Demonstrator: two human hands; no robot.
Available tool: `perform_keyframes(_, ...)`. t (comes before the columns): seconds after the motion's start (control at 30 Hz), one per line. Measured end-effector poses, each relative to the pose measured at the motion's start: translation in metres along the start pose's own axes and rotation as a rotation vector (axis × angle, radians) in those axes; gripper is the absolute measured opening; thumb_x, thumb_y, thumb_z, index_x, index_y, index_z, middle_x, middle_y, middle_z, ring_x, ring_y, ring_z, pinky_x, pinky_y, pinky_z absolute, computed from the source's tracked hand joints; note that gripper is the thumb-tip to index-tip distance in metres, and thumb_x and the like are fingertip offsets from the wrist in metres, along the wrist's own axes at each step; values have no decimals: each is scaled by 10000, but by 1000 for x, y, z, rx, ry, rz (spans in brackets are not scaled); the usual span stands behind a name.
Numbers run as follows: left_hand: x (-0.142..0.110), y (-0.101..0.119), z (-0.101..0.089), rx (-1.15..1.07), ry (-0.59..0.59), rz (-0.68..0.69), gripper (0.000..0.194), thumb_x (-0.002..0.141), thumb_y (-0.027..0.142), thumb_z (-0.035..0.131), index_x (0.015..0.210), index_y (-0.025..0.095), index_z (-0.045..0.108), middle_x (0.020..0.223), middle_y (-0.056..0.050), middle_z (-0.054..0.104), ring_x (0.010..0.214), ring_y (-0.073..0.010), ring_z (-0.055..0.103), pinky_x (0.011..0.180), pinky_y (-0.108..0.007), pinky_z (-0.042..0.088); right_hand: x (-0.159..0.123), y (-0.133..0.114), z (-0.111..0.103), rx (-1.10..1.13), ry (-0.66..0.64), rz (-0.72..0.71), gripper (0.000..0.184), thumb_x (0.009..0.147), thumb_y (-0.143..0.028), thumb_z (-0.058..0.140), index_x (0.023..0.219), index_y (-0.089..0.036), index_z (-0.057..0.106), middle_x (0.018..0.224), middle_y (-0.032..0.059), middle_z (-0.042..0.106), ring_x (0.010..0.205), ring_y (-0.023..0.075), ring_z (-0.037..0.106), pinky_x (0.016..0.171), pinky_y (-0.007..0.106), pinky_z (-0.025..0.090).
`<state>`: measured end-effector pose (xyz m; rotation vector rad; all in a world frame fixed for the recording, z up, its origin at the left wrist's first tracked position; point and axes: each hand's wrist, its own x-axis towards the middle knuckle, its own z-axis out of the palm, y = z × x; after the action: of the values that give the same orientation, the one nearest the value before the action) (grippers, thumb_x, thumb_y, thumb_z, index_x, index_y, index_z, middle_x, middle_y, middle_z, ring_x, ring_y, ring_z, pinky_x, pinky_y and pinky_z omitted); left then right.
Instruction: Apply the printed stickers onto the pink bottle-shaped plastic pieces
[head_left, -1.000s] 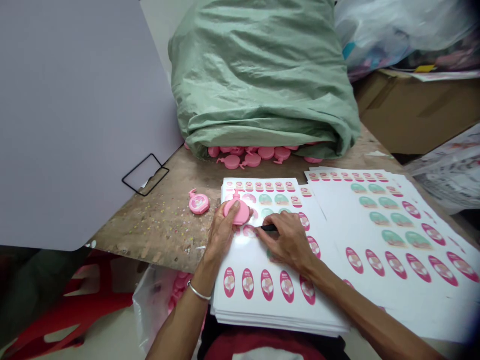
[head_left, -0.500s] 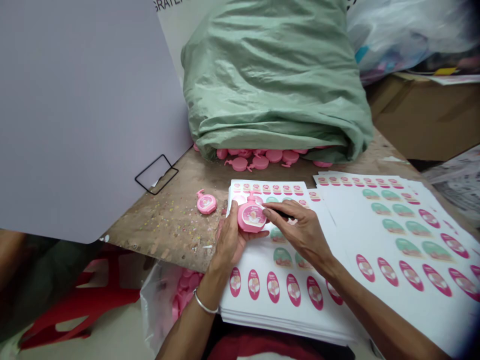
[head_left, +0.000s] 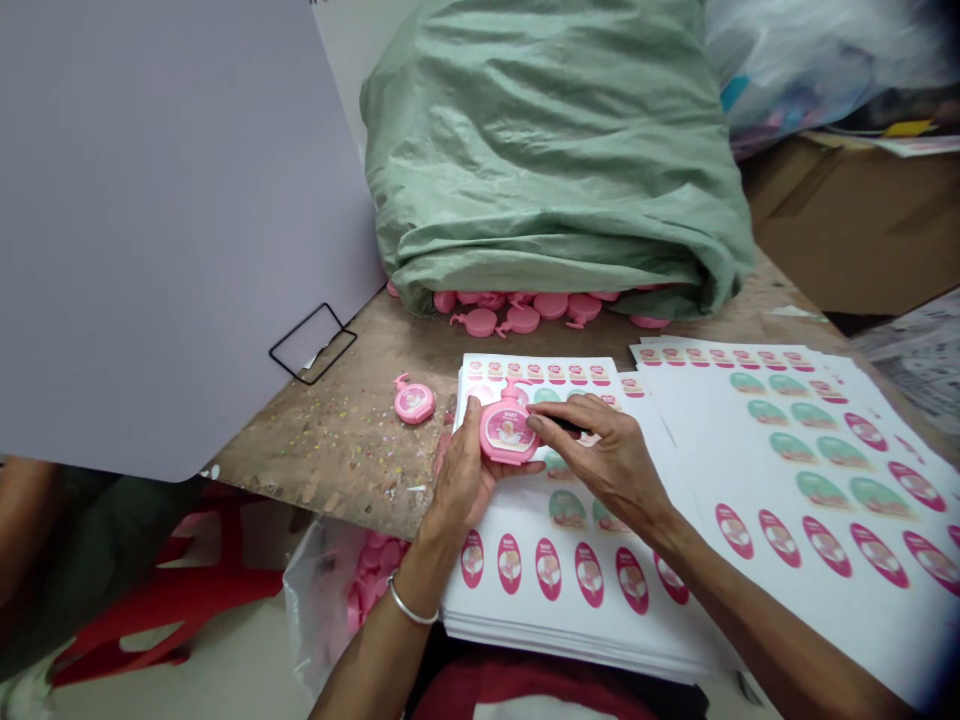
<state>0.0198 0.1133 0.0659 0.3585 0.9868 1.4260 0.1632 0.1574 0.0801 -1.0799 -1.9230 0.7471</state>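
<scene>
A second pink bottle (head_left: 413, 402) is lying on the counter (head_left: 330, 450). The left hand (head_left: 461, 480) is cradling a flat pink pump bottle (head_left: 506, 430) above stacked sticker sheets (head_left: 540, 590), wrist bent, while the right hand (head_left: 607, 460) is reaching across, pinching a black-handled tool (head_left: 570, 427) beside the bottle's edge.

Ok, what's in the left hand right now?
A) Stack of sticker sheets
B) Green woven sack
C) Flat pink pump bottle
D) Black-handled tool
C: the left hand cradles the flat pink pump bottle in its palm and fingers, with the bottle's oval label facing up.
</scene>
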Motion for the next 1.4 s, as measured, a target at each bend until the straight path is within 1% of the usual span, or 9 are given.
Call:
perform_keyframes(0.47,0,2,1,38,25,10,480,942,494,470,1108,91,672,1127,-146,699,1013,-254,670,788,-371,620,1,3,0,11,5,-39,179,847,-333,671,919,-191,753,677,18,640,678,169,543,669,334,437)
perform_keyframes(0.7,1,1,0,40,9,22,542,898,568,501,1097,92,666,1086,-151,700,982,-255,667,754,-365,621,2,5,1,-12,11,-40,185,858,-351,657,919,-202,749,692,21,653,687,171,550,667,330,441)
perform_keyframes(0.83,-1,0,0,82,-53,44,464,851,513,613,1098,121,651,1015,-109,691,897,-209,666,720,-319,615,3,6,3,-77,34,-89,180,864,-356,646,893,-205,739,726,26,682,711,175,579,702,336,450)
perform_keyframes(0.93,-3,-3,0,187,-76,152,361,817,417,688,1061,155,643,945,-49,666,806,-144,644,716,-268,595,4,7,1,-268,51,-123,222,861,-400,636,830,-200,730,752,42,710,737,207,616,757,383,444)
perform_keyframes(1.0,-3,-6,-1,247,-27,233,327,836,412,662,1046,162,634,948,-42,658,816,-137,638,749,-263,579,5,7,1,-428,67,-97,303,839,-479,638,801,-190,721,764,67,720,772,258,640,789,436,434)
perform_keyframes(1.07,-4,-9,-1,323,30,275,336,870,443,599,1067,172,624,1007,-66,666,875,-172,649,802,-308,570,4,5,5,-472,107,-48,403,805,-555,643,918,-174,711,858,103,729,844,303,652,821,469,437)
perform_keyframes(1.17,-4,-13,-2,481,178,332,397,864,476,573,1139,193,621,1181,-119,644,1092,-260,612,966,-411,495,2,2,24,-254,120,26,638,791,-594,630,1261,-170,554,1165,149,668,1031,307,630,869,442,474)
perform_keyframes(1.27,-3,-10,-9,553,334,349,453,824,512,591,1116,171,643,1202,-149,642,1214,-300,543,1010,-411,446,7,11,43,-109,67,120,695,814,-599,585,1349,-179,445,1287,156,599,1132,291,595,889,421,494)
perform_keyframes(1.4,-1,11,-50,643,488,362,541,854,627,449,1029,151,638,854,-89,698,825,-259,660,736,-367,523,49,53,39,-268,2,129,505,852,-516,549,1224,-174,547,1134,133,679,1011,274,644,824,400,506)
